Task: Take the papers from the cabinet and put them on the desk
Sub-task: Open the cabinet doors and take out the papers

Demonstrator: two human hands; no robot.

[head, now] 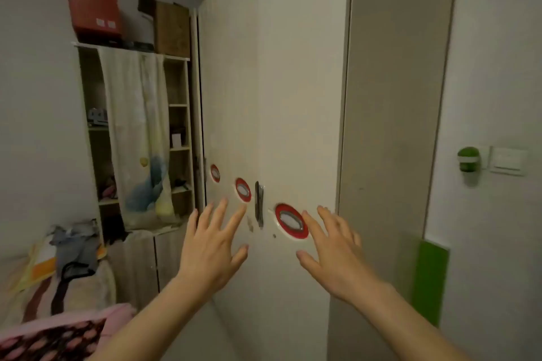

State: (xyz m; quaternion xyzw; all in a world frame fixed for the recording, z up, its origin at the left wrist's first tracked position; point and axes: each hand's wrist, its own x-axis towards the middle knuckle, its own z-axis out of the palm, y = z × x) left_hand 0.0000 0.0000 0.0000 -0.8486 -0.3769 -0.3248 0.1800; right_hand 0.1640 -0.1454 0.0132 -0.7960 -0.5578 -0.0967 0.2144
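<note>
A tall white cabinet (281, 82) fills the middle of the head view, its doors closed. Oval red-rimmed handles sit at waist height: one (291, 221) on the right door, another (243, 189) on the left door, a third (215, 173) farther back. A dark gap with a latch (258, 204) runs between the two near doors. My left hand (209, 249) is raised with fingers spread just below the left door's handle. My right hand (334, 252) is spread too, its fingertips at the right handle's edge. No papers or desk are visible.
An open shelf unit (179, 126) with a hanging cloth (137, 132) stands at the left, red and brown boxes (91, 0) on top. A bed with clothes (58, 269) lies at lower left. On the right wall are a switch (509, 160) and a green device (468, 159).
</note>
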